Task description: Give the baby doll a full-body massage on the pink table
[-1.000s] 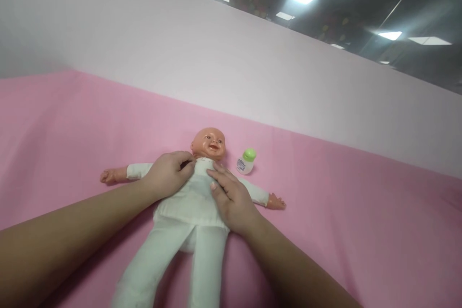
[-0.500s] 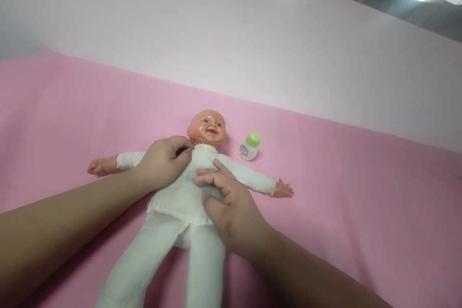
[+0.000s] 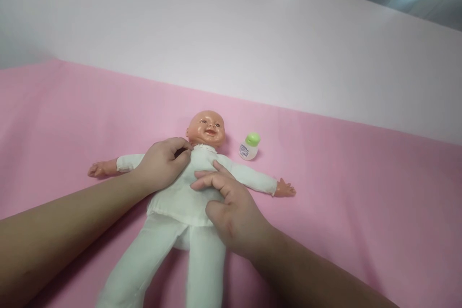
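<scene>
A baby doll (image 3: 187,192) in white clothes lies on its back on a pink sheet (image 3: 342,178), arms spread out to both sides. My left hand (image 3: 162,163) rests on the doll's chest by its right shoulder, fingertips pinching the white shirt near the collar. My right hand (image 3: 231,207) lies over the doll's belly with curled fingers pressing on the shirt. A small white bottle with a green cap (image 3: 250,146) stands just right of the doll's head, apart from both hands.
A pale pink panel (image 3: 231,43) rises behind the sheet along its far edge. Ceiling lights show at the top right. Bare pink sheet stretches to the left and right of the doll.
My right hand slid from the doll's left shoulder down to its belly and its fingers curled. The left hand kept its pinch at the collar. The view tilted down slightly.
</scene>
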Available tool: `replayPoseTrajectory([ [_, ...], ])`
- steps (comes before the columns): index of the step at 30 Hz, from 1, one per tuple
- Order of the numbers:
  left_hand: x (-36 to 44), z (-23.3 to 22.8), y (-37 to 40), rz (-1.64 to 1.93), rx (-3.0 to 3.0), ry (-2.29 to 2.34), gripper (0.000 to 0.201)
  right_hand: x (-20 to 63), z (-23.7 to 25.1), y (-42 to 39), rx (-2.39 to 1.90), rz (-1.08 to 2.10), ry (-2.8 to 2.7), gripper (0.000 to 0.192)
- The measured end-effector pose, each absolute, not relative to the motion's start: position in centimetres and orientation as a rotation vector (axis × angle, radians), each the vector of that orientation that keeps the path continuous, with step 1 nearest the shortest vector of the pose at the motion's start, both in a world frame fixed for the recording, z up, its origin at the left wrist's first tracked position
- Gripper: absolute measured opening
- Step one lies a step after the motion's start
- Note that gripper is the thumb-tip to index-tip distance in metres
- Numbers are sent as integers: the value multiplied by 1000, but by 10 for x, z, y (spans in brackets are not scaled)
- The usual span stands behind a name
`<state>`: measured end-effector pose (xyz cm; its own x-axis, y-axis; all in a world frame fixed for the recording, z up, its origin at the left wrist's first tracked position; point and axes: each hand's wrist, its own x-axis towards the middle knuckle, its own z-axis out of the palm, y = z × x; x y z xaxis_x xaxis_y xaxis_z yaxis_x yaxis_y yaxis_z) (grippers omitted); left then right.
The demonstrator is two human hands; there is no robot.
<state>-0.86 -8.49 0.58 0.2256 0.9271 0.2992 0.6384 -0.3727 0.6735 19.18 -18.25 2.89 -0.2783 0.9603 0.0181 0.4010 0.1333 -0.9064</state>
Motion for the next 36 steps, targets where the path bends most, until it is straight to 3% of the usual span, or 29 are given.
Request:
replayPoseTrajectory([
  [23,-9,6,-85,954,2094,1434,20,194,29,-182,-1300,1060,-1842,51],
  [31,-9,6,-85,971,2084,1410,18,183,27,-202,-1081,369,-2380,46],
  [36,-9,4,-84,981,2087,1402,16,179,32,-207,-1031,145,-2565,40],
])
